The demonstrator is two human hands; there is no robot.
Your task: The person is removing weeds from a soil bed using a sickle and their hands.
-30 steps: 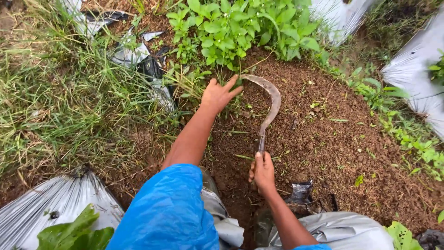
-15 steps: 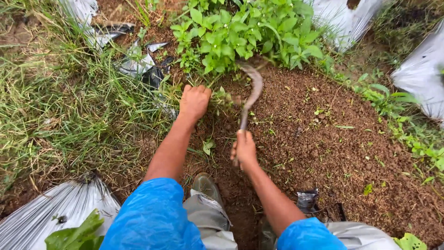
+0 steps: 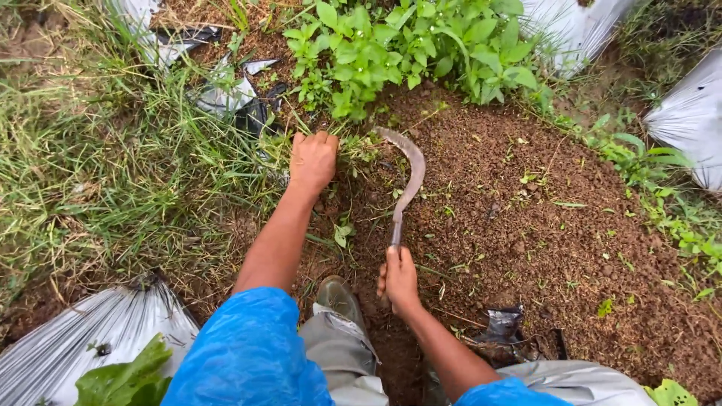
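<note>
My right hand (image 3: 398, 278) grips the handle of a rusty curved sickle (image 3: 408, 177); its blade arcs up and left over brown soil, tip near the base of a leafy green weed clump (image 3: 406, 45). My left hand (image 3: 313, 159) is fisted around stems and grass at the clump's lower left edge, knuckles up. Both forearms reach forward from blue plastic sleeves (image 3: 244, 353). A muddy shoe (image 3: 338, 299) shows between my arms.
Long grass (image 3: 98, 173) covers the left side. Silver plastic mulch sheets lie at bottom left (image 3: 83, 338), top right (image 3: 575, 26) and right edge (image 3: 692, 120). Torn black and silver plastic (image 3: 233, 94) sits near my left hand. Bare soil (image 3: 541, 225) spreads right.
My left hand has shifted left and closed into a fist on the stems. The sickle has swung so its blade curves closer to that hand at the clump's base.
</note>
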